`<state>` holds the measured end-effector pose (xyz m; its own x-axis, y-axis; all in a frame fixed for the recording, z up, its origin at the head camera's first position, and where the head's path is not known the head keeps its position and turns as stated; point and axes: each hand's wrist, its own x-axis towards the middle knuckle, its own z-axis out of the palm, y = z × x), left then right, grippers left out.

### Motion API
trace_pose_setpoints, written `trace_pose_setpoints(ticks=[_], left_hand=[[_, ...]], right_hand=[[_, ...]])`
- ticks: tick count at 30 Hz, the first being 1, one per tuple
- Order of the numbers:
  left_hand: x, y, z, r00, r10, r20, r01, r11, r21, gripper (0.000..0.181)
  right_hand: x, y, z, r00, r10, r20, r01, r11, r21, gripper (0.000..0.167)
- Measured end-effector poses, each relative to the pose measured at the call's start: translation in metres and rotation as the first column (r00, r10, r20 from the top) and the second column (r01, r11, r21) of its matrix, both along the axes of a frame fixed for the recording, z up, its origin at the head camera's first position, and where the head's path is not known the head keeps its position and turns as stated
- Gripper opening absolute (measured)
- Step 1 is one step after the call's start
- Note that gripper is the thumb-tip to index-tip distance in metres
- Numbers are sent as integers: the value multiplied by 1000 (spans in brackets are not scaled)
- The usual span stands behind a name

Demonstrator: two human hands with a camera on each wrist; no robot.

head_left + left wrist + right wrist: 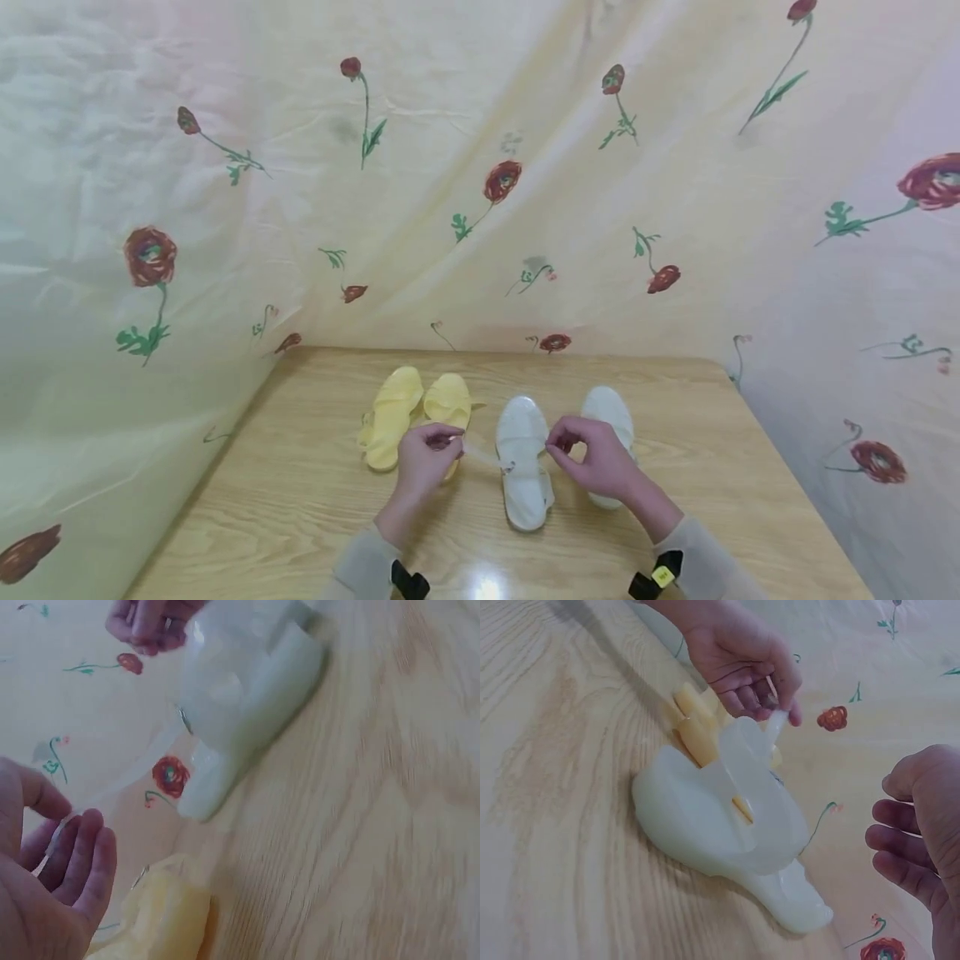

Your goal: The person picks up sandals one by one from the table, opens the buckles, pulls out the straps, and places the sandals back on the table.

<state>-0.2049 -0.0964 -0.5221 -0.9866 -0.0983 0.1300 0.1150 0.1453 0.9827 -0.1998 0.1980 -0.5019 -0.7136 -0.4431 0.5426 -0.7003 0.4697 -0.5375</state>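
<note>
A white sandal (523, 500) lies on the table, its toe pointing away from me. My left hand (427, 462) pinches the end of its pale translucent strap (482, 455) between thumb and index finger, stretching it out to the left. A small metal buckle (184, 720) shows on the sandal's side. My right hand (596, 458) hovers between this sandal and a second white sandal (609, 408), partly covering the latter. In the right wrist view the right fingers (904, 844) are loosely bent with nothing between them.
Two yellow sandals, one at the far left (396, 408) and one beside it (447, 400), lie on the wooden table (285, 500); the left hand partly covers the nearer one. Flower-printed cloth (420, 167) hangs behind the table and along both sides.
</note>
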Motion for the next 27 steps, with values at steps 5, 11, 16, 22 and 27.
trace_pose_setpoints(ticks=[5, 11, 16, 22, 27], left_hand=[[1, -5, 2, 975, -147, -169, 71, 918, -390, 9], [4, 8, 3, 931, -335, -146, 238, 860, -451, 5], [2, 25, 4, 919, -389, -71, 332, 856, -396, 13], [-3, 37, 2, 915, -404, -26, 346, 815, -464, 20], [-5, 41, 0, 905, -425, 20, 380, 784, -491, 17]], right_hand=[[7, 3, 0, 1000, 9, -6, -9, 1000, 21, 29], [10, 2, 5, 1000, 11, -20, -9, 998, 64, 29], [11, -4, 5, 998, -18, 54, 11, 992, 125, 23], [9, -18, 3, 987, -57, 151, 24, 977, 213, 10], [6, -28, 2, 968, -122, 220, 61, 963, 264, 8]])
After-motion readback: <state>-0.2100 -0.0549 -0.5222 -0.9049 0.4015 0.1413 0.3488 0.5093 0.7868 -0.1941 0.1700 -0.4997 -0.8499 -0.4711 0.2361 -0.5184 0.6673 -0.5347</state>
